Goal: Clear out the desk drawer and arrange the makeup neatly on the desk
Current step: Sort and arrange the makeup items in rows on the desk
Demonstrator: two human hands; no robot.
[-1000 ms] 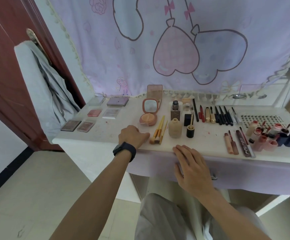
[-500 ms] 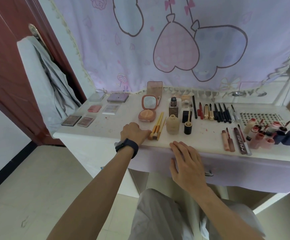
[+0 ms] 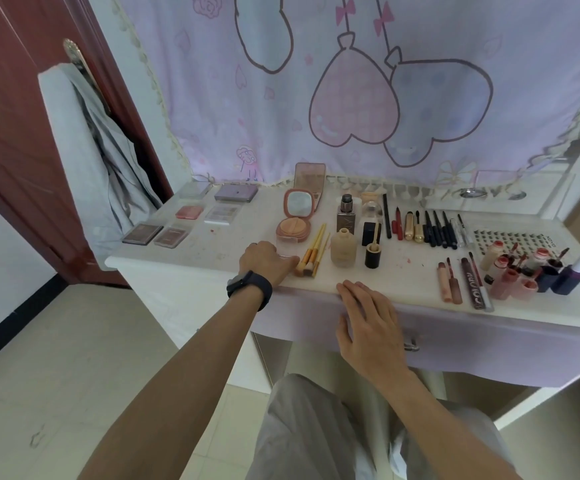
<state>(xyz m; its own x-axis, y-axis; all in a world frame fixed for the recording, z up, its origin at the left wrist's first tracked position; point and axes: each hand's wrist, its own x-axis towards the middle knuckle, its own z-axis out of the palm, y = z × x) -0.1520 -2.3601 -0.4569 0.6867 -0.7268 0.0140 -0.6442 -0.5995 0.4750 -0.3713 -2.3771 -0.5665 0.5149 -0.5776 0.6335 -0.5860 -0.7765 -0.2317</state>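
Makeup (image 3: 433, 233) set out in rows across the white worktop (image 3: 191, 254). Nearest: right hand (image 3: 368, 317) flat, fingers straight, resting on the worktop's front edge above the drawer handle (image 3: 411, 347). Left hand (image 3: 266, 263), watch (image 3: 248, 285) on wrist, curled on the worktop at a clear case (image 3: 288, 245), just beside the brushes (image 3: 311, 254); grasp cannot be told. Beyond: beige bottle (image 3: 343, 252), open pink compact (image 3: 295, 220), palettes (image 3: 188, 212) far left, lilac curtain (image 3: 350, 81) behind.

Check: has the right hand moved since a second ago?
No. The right hand stays on the desk edge, just below the beige bottle.
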